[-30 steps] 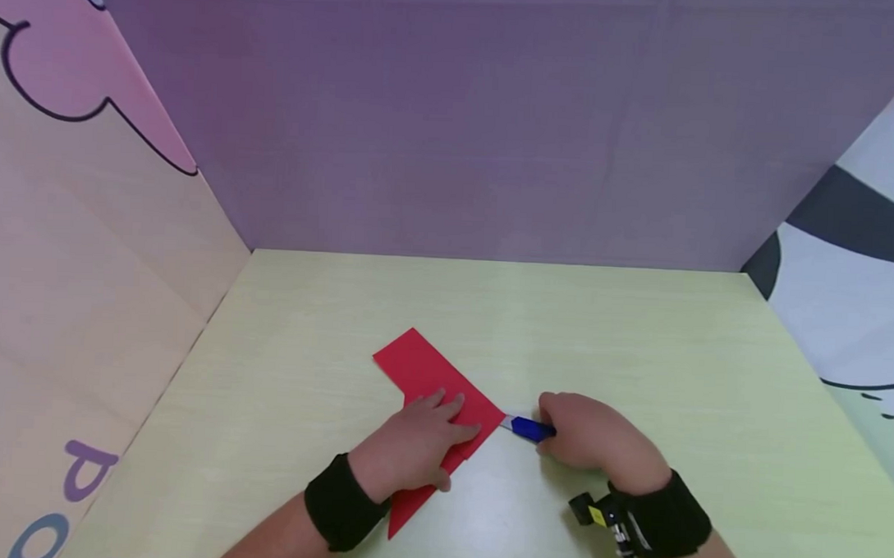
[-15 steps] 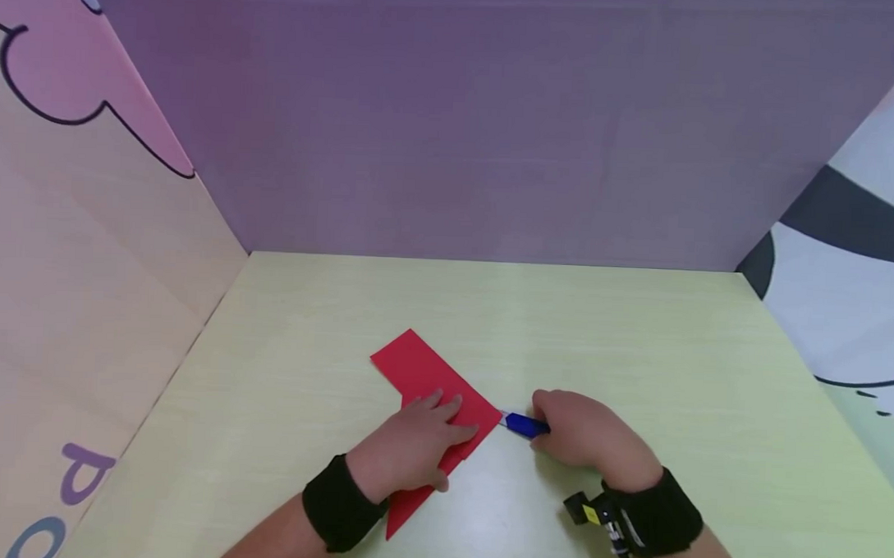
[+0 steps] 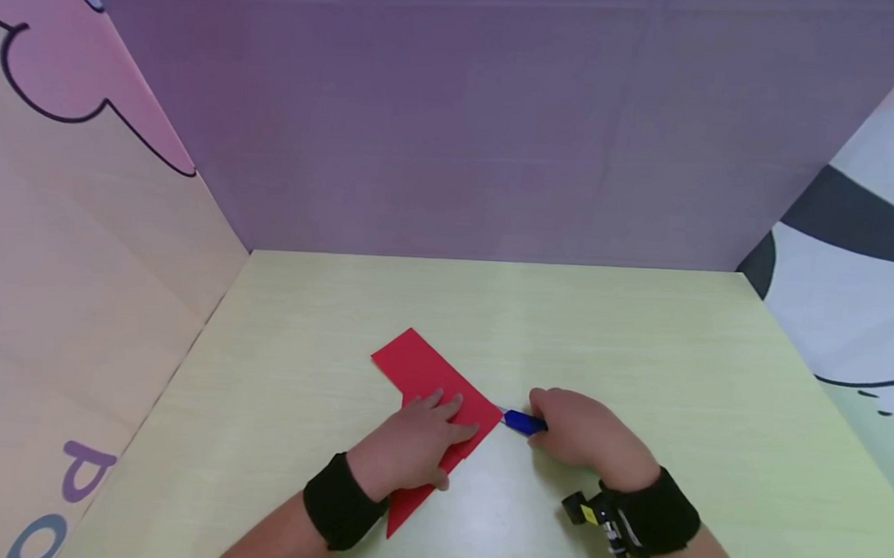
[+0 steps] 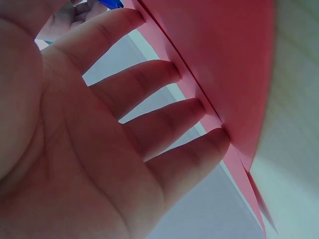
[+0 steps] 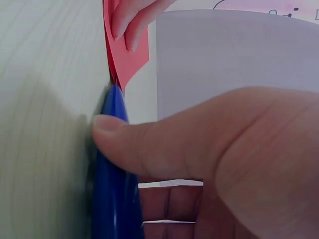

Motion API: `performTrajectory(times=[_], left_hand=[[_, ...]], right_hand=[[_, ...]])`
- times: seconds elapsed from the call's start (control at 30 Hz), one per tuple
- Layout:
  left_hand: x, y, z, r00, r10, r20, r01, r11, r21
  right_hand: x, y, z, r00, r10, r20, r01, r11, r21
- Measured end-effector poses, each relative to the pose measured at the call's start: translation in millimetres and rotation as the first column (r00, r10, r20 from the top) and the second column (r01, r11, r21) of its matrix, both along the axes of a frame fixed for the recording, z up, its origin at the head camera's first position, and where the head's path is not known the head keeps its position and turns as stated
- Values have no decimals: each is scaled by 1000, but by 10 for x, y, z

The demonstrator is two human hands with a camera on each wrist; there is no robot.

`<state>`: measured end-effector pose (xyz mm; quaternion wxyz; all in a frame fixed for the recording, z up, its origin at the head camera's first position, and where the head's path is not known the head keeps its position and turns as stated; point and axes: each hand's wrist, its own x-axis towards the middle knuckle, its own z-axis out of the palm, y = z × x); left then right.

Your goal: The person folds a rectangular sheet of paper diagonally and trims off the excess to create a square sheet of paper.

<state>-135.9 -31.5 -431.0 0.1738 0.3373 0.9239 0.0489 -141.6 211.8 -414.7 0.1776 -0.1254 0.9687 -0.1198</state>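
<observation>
A folded sheet of red paper [image 3: 432, 369] lies on the table, its layers parting along the edge in the left wrist view. My left hand [image 3: 419, 442] rests on it with fingers spread, the fingertips [image 4: 169, 69] pressing along the fold. My right hand [image 3: 582, 427] grips a blue utility knife [image 3: 523, 422], the thumb [image 5: 129, 134] lying along its handle. Only a sliver of the blade shows at the paper's right corner. In the right wrist view, the knife's tip enters between the paper's layers there.
The pale wooden table [image 3: 637, 335] meets a purple back panel [image 3: 452, 131]. Side panels with cartoon prints stand at left and right. Each wrist wears a black band, and a small camera [image 3: 587, 511] hangs from the right one.
The knife has shifted slightly left toward the paper, and less of its blade shows at the corner. My left hand and the paper stay nearly still.
</observation>
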Motion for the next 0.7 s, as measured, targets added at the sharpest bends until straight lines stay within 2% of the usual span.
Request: performTrajectory(times=[0.17,0.4,0.7], left_hand=[[-1,-1,-4,1000,-7,-7,7,1000,0],[-8,-3,7,1000,-6,-2,6,1000,-7],[-5,5,19,1000,-5,15,5,1000,-14]], right_hand=[[-10,37,-10,999,-32,27,32,999,8],[-30,14,-29,1000,-1,-14,1,1000,10],[-29,23,9,1000,-20,-7,20,1000,22]])
